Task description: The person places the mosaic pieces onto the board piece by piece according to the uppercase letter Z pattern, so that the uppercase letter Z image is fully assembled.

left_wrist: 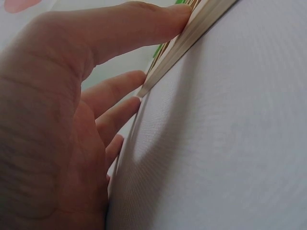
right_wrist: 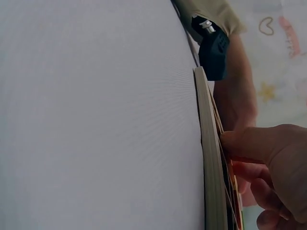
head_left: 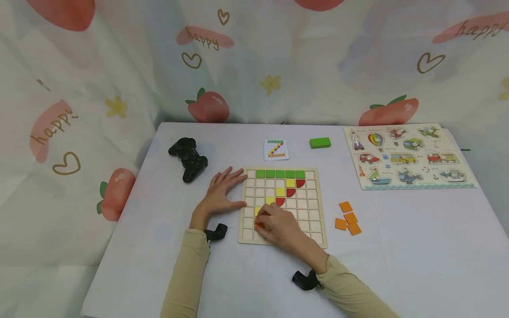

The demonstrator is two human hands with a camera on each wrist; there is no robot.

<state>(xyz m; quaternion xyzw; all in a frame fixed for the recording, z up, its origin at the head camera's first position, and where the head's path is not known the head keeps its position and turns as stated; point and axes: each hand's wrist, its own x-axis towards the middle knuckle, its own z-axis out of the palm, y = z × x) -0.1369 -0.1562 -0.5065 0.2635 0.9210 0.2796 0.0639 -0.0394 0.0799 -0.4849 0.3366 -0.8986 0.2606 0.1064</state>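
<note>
A wooden grid board [head_left: 314, 216] lies on the table with colored tiles in its cells. My left hand [head_left: 222, 194] spreads its fingers at the board's left edge, thumb and index fingertip touching the rim; the left wrist view shows the thumb [left_wrist: 144, 26] on that edge. Over the board's lower left, my right hand [head_left: 280, 225] pinches an orange square tile [head_left: 259, 225], partly hidden by the fingers. Green tiles [head_left: 280, 174] line the top row. Yellow squares [head_left: 280, 192] and red quarter-round tiles [head_left: 290, 192] step diagonally down toward the right hand, which covers part of the grid.
Several loose orange tiles [head_left: 351, 218] lie right of the board. Behind it are a pattern card [head_left: 276, 150] and a green block [head_left: 320, 142]. A black game controller [head_left: 188, 159] sits at back left, a picture puzzle board [head_left: 411, 157] at back right.
</note>
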